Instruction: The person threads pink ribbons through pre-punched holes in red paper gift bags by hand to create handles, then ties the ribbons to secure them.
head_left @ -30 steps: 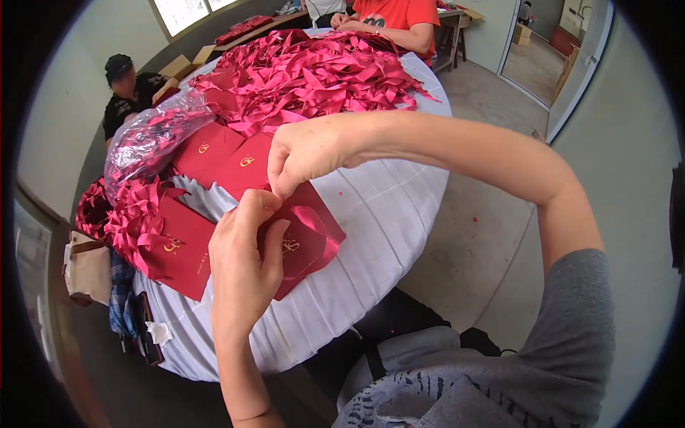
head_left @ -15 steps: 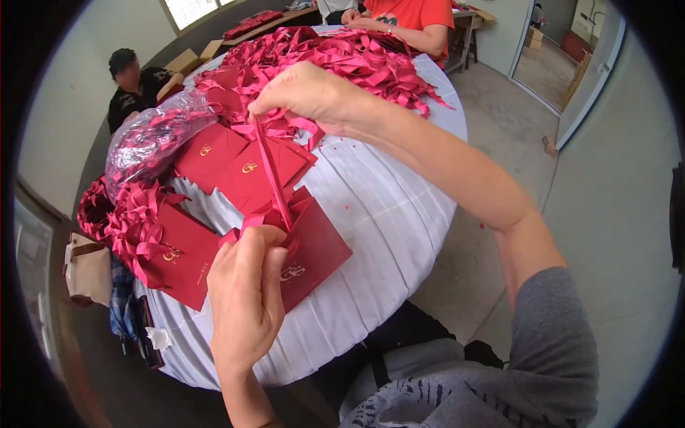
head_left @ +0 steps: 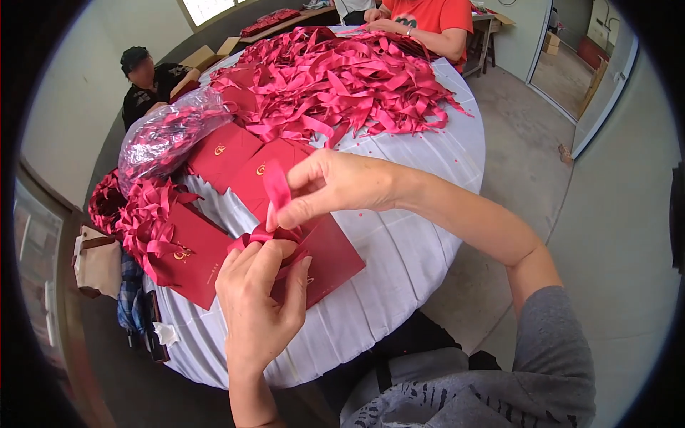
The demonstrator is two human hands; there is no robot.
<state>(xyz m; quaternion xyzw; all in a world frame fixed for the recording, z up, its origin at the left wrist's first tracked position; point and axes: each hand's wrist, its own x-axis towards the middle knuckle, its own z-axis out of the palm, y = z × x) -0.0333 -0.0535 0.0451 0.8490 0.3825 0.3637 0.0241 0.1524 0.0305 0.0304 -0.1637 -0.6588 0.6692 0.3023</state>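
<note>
A red paper gift bag with gold print lies in front of me on the round table. Closed around the bag's top edge and the ribbon looped there is my left hand. Just above it, my right hand pinches a pinkish-red satin ribbon, whose end sticks up past the fingertips. Fingers of both hands nearly meet at the looped ribbon, and part of the loop is hidden behind them. Beyond lie flat red bags. To the left, another red bag lies beside a bunch of ribbons.
A big heap of loose ribbons covers the far table. A clear plastic bag of ribbons sits at the left. Two people, one in a red shirt, one in black, are at the far side. A beige bag hangs left of the white tablecloth.
My right hand has come down and toward me from above the ribbon heap to just above my left hand. The ribbon, stretched long and taut before, now bends close to the bag.
</note>
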